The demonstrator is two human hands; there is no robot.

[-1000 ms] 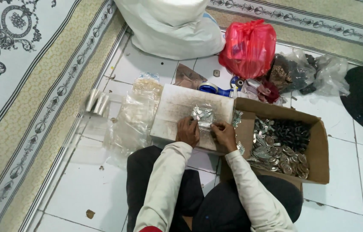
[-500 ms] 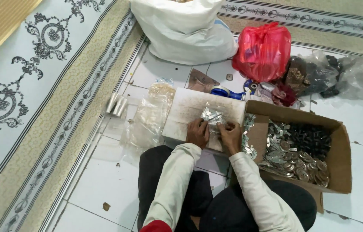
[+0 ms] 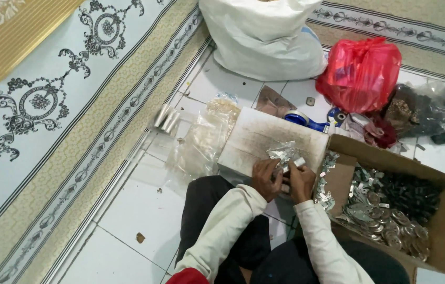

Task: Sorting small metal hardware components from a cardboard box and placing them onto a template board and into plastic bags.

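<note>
The person sat on a white tiled floor (image 3: pixel 128 210), with a patterned carpet (image 3: pixel 49 105) lying along its far-left side. In front of the knees lay one pale board (image 3: pixel 264 139), and all places here are given from this board.

On the near edge of the board both hands met: the left hand (image 3: pixel 265 179) and the right hand (image 3: pixel 301 181) touched each other, their fingers closed narrow around one small white piece (image 3: pixel 299 162). Just behind the hands, on the board, lay one small pile of shiny pieces (image 3: pixel 283 152).

Right of the board stood one open cardboard box (image 3: pixel 443 231), full of metal parts too many to count. Left of it lay a heap of clear bags (image 3: pixel 201 142). Behind it were one white sack (image 3: pixel 264 37), one red bag (image 3: pixel 359 73) and one blue tape dispenser (image 3: pixel 306 121).

The far half of the board was bare, and the tiles near-left of it were open.
</note>
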